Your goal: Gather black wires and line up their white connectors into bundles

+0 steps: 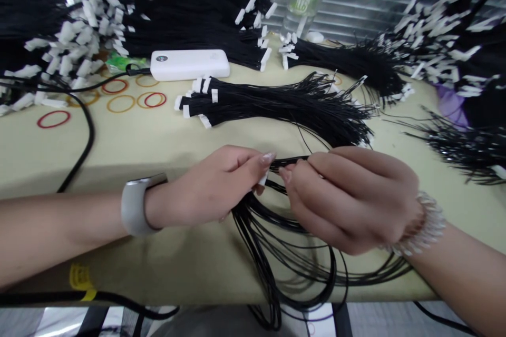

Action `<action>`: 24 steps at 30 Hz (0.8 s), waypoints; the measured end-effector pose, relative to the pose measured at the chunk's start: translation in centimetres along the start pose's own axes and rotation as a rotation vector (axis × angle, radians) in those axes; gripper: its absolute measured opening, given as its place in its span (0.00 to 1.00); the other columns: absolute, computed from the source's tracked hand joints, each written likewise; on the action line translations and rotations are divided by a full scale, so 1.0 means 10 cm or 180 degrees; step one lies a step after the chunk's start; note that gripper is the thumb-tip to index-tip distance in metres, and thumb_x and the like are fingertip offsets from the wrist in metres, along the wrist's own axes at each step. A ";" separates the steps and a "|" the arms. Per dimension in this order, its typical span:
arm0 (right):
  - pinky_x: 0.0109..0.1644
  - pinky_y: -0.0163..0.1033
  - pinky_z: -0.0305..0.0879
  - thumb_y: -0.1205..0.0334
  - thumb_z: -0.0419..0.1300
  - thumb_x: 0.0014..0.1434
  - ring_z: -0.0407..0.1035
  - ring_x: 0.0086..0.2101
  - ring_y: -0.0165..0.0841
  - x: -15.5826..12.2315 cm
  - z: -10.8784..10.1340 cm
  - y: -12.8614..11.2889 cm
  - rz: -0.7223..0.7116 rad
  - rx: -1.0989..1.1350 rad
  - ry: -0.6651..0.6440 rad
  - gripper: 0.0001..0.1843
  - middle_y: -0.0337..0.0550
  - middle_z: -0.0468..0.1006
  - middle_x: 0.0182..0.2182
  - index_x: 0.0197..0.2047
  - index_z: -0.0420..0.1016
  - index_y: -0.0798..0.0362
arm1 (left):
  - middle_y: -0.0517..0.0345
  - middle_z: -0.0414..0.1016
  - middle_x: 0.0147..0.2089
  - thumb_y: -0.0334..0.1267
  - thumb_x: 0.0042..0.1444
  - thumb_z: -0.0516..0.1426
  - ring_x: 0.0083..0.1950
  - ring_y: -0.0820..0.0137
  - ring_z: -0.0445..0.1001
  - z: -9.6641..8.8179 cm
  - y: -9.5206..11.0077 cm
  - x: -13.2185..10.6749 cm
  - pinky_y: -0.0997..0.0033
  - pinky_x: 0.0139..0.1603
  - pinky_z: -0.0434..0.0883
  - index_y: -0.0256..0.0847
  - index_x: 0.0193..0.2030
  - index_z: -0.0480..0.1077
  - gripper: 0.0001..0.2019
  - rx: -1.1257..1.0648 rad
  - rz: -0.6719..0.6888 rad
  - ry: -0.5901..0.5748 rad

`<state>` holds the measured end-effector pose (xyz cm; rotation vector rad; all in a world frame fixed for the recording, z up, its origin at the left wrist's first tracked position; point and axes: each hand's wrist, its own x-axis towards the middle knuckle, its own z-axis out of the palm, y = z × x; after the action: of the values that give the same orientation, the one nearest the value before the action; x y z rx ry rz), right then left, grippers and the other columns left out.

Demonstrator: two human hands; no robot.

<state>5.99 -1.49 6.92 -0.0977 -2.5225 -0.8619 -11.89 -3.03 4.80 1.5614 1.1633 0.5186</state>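
Observation:
My left hand [215, 184] and my right hand [351, 197] meet at the middle of the beige table [158, 137], both pinching one bundle of thin black wires [284, 242]. The wires loop down past the table's front edge. Small white connectors [264, 178] show between my left fingertips. A grey band sits on my left wrist, a beaded bracelet on my right.
A loose bundle of black wires with white connectors [276, 102] lies just behind my hands. More bundles are piled at back left [79, 16] and right [446, 26]. A white power bank [190, 64], rubber bands [118, 100] and a black cable [85, 142] lie at left.

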 end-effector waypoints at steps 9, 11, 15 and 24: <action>0.25 0.37 0.66 0.67 0.58 0.49 0.66 0.23 0.29 -0.03 -0.02 -0.02 0.0199 0.0163 -0.0083 0.07 0.37 0.74 0.24 0.21 0.69 0.56 | 0.65 0.57 0.16 0.47 0.56 0.44 0.18 0.81 0.57 0.03 0.00 0.00 0.83 0.17 0.56 0.37 0.20 0.59 0.19 -0.0006 0.0071 0.0192; 0.28 0.38 0.67 0.68 0.58 0.49 0.66 0.23 0.28 -0.05 -0.02 -0.02 0.0333 0.0155 -0.0155 0.05 0.38 0.73 0.24 0.23 0.70 0.56 | 0.66 0.56 0.15 0.49 0.56 0.44 0.16 0.81 0.57 0.04 -0.02 0.00 0.83 0.14 0.56 0.38 0.21 0.58 0.19 -0.0293 -0.0087 0.0227; 0.31 0.38 0.67 0.68 0.58 0.49 0.66 0.27 0.30 -0.11 0.01 -0.04 0.0886 0.0230 -0.0308 0.03 0.44 0.73 0.26 0.27 0.71 0.58 | 0.67 0.55 0.15 0.49 0.55 0.45 0.14 0.82 0.56 0.04 -0.02 -0.01 0.85 0.12 0.56 0.38 0.22 0.57 0.18 -0.0557 -0.0214 0.0135; 0.32 0.36 0.67 0.69 0.59 0.49 0.69 0.32 0.33 -0.13 -0.01 -0.11 0.1172 0.0614 -0.0153 0.04 0.46 0.74 0.28 0.25 0.68 0.59 | 0.66 0.56 0.19 0.48 0.57 0.43 0.16 0.82 0.56 0.01 -0.01 0.00 0.85 0.14 0.57 0.38 0.23 0.56 0.18 -0.0168 0.0007 0.0173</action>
<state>6.93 -2.34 5.83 -0.5066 -2.5037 -0.4733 -11.91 -3.10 4.68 1.5118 1.1800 0.5920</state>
